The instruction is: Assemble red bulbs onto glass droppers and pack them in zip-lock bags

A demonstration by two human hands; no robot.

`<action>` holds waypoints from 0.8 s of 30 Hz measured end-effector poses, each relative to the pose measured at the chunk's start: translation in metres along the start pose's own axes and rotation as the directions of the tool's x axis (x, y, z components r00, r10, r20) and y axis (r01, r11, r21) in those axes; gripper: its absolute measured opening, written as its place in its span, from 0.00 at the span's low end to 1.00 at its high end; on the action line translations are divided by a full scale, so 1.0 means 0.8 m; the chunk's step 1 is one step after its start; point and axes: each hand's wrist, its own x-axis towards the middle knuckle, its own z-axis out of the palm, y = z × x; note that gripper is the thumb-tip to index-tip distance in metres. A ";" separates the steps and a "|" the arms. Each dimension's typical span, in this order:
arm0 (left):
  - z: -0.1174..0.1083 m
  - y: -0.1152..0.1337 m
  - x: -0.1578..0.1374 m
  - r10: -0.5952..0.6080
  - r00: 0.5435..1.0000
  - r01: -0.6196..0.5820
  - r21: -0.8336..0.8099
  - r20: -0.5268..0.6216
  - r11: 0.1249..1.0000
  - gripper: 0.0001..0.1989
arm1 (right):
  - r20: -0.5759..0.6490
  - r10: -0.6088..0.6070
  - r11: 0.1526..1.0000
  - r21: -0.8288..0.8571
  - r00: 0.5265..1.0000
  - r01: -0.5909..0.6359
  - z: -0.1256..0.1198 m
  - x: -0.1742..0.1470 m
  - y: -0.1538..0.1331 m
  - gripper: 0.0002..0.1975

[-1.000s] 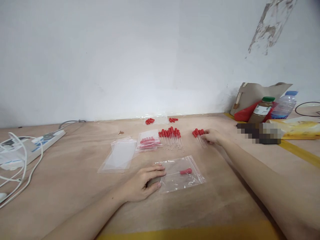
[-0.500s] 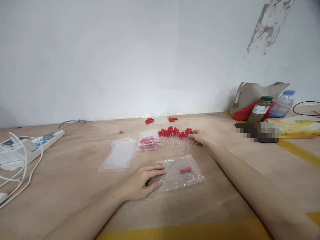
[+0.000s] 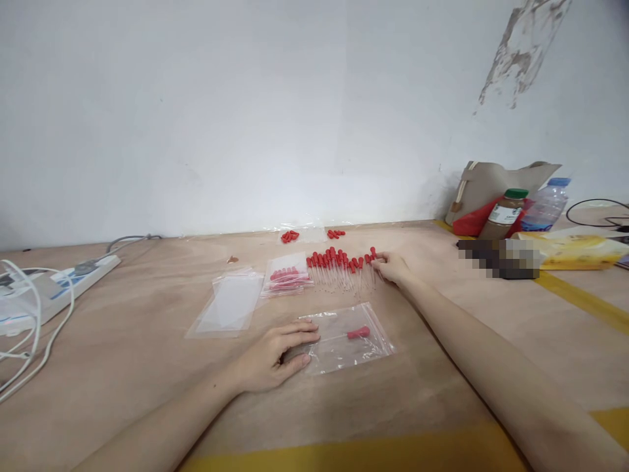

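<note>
My left hand (image 3: 278,354) lies with fingers stretched out on the left edge of a clear zip bag (image 3: 339,358). Inside that bag is one dropper with a red bulb (image 3: 358,332), its thin tube pointing left. My right hand (image 3: 392,268) pinches a dropper (image 3: 373,252) at the right end of a row of loose red-bulbed droppers (image 3: 333,258); its fingertips partly hide the tube. Left of the row sits a stack of filled zip bags (image 3: 285,278) showing red bulbs. Beside it are flat, clear bags (image 3: 230,301).
Loose red bulbs (image 3: 289,236) lie near the wall, with a second small group (image 3: 337,233) beside them. A power strip (image 3: 91,278) and white cables (image 3: 49,354) occupy the left. At the right stand a green-capped bottle (image 3: 506,213), a clear bottle (image 3: 548,204) and a grey bag (image 3: 491,180).
My right hand has drawn one dropper slightly apart from the right end of the row. My left hand stays on the bag. The whole view has shifted a little.
</note>
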 end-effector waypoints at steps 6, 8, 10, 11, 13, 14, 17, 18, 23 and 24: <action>0.001 -0.001 0.000 0.007 1.000 -0.007 -0.019 -0.001 1.000 0.19 | -0.011 -0.026 0.998 0.050 1.000 0.026 0.004 0.001 -0.002 0.17; 0.001 -0.001 -0.001 0.004 1.000 -0.004 -0.019 -0.001 1.000 0.19 | -0.016 -0.016 0.997 0.070 1.000 0.017 0.004 0.001 -0.002 0.16; 0.001 -0.001 -0.001 0.001 1.000 -0.001 -0.016 -0.001 1.000 0.19 | -0.024 0.005 0.996 0.093 1.000 -0.003 0.003 0.000 -0.001 0.15; 0.001 0.000 -0.001 -0.001 1.000 0.001 -0.017 0.000 1.000 0.19 | -0.029 0.018 0.994 0.106 0.999 -0.015 0.003 0.000 0.000 0.15; 0.000 0.000 -0.001 -0.010 1.000 0.010 -0.022 0.003 1.000 0.18 | -0.044 0.044 0.990 0.139 0.998 -0.037 0.002 -0.001 0.000 0.16; -0.001 0.000 -0.001 -0.019 1.000 0.019 -0.025 0.004 1.000 0.18 | -0.054 0.054 0.986 0.158 0.997 -0.045 0.002 -0.001 0.000 0.18; -0.002 0.001 0.000 -0.037 0.999 0.037 -0.026 0.014 0.999 0.17 | -0.098 0.075 0.971 0.234 0.992 -0.050 -0.002 -0.004 -0.003 0.29; -0.002 0.002 0.000 -0.036 0.999 0.036 -0.025 0.014 0.999 0.17 | -0.114 0.078 0.964 0.261 0.990 -0.046 -0.005 -0.006 -0.006 0.33; 0.000 -0.001 -0.001 -0.020 1.000 0.020 -0.022 0.005 1.000 0.18 | -0.095 0.004 0.911 0.411 0.995 0.036 -0.025 -0.046 -0.020 0.41; 0.000 -0.001 -0.002 -0.019 1.000 0.019 -0.018 0.003 1.000 0.18 | -0.072 -0.019 0.891 0.451 0.997 0.049 -0.029 -0.061 -0.021 0.39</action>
